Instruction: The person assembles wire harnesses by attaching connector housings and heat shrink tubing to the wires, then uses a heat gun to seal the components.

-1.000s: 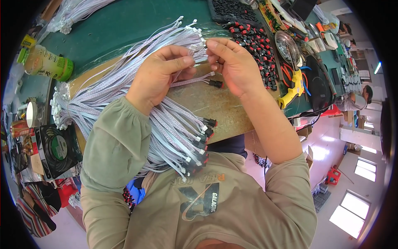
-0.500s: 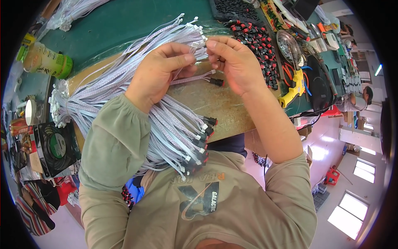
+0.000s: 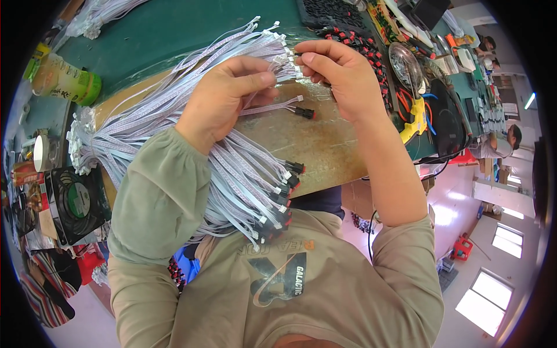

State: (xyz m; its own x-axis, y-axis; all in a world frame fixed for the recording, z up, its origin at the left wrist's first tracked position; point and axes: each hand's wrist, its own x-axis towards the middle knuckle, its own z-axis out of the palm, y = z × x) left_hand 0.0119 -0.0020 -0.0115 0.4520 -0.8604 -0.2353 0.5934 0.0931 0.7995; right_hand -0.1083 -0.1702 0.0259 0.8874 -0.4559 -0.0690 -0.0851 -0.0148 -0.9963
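Note:
My left hand [image 3: 232,95] is closed, its thumb and forefinger pinching the end of a white flat cable [image 3: 270,108] whose tip is partly hidden by the fingers. Facing it, my right hand [image 3: 348,75] pinches a small black connector [image 3: 298,54], only part of which shows. Beneath my left hand and forearm fans a big bundle of white flat cables [image 3: 133,124] with small white plugs. Several cables on the near side end in black and red connectors [image 3: 281,200]. One cable with a black connector [image 3: 304,113] lies alone between my hands.
A brown board [image 3: 325,156] lies on the green tabletop [image 3: 156,35]. Loose black and red connectors [image 3: 377,66] are heaped beyond my right hand, near a black tray [image 3: 328,13] of small parts. A yellow-handled tool [image 3: 415,122], a round metal dish [image 3: 404,61], a bottle [image 3: 67,81] and a fan [image 3: 75,200] stand around.
My right hand has moved right and slightly up from the heap's near side, and a black connector now shows at its fingertips. My left hand has barely moved.

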